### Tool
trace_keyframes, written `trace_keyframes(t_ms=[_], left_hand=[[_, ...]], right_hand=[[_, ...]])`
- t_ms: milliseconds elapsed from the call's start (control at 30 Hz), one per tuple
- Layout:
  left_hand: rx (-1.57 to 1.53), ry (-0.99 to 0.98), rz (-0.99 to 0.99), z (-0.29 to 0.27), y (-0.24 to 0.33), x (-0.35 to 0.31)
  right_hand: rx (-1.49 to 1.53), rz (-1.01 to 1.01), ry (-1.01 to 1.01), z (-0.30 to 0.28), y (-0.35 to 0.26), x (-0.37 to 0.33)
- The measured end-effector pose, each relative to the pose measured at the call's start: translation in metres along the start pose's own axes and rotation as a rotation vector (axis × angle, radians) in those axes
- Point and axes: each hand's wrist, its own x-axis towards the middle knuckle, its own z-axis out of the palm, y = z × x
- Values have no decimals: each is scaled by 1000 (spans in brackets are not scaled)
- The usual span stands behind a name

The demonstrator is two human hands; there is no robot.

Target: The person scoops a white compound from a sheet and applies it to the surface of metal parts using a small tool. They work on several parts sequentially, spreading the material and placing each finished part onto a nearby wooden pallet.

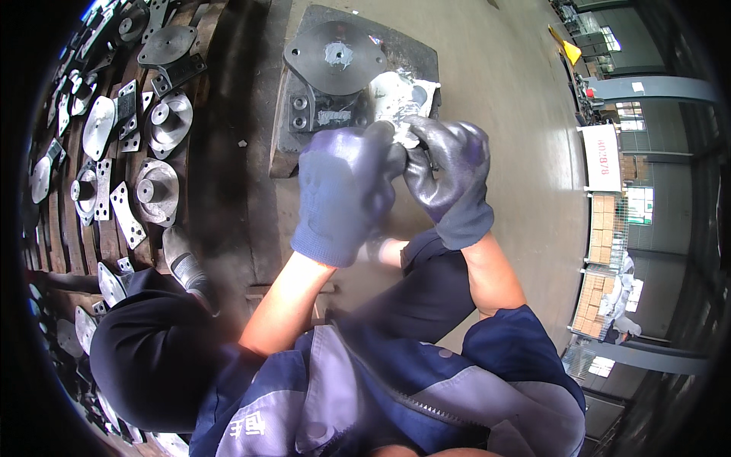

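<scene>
My left hand (343,179) and my right hand (453,167), both in dark blue knitted gloves with shiny coated palms, meet at the fingertips. The fingers of both are closed around a small crumpled white scrap (406,137). Just beyond them lies a creased white sheet (403,93) with grey smears. Left of the sheet is a dark metal oval flange (324,65) with a bolt hole at each end and a pale grey smear at its centre. A dark bracket (304,114) with holes shows at the flange's near side. All rest on a dark block (417,49).
At my left, a slatted wooden pallet (61,247) carries several metal flanges (158,190) and drilled plates (126,213). My shoe (185,259) is beside it. Grey floor (525,152) stretches right toward wire cages with cartons (601,228) and a white sign (601,158).
</scene>
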Motion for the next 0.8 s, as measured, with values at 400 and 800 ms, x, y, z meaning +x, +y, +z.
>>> trace_keyframes(t_ms=[400, 800], left_hand=[[-510, -134, -301, -1, -18, -8], [12, -43, 11, -12, -5, 3]], right_hand=[[21, 94, -101, -2, -13, 1], [47, 20, -37, -14, -10, 19]])
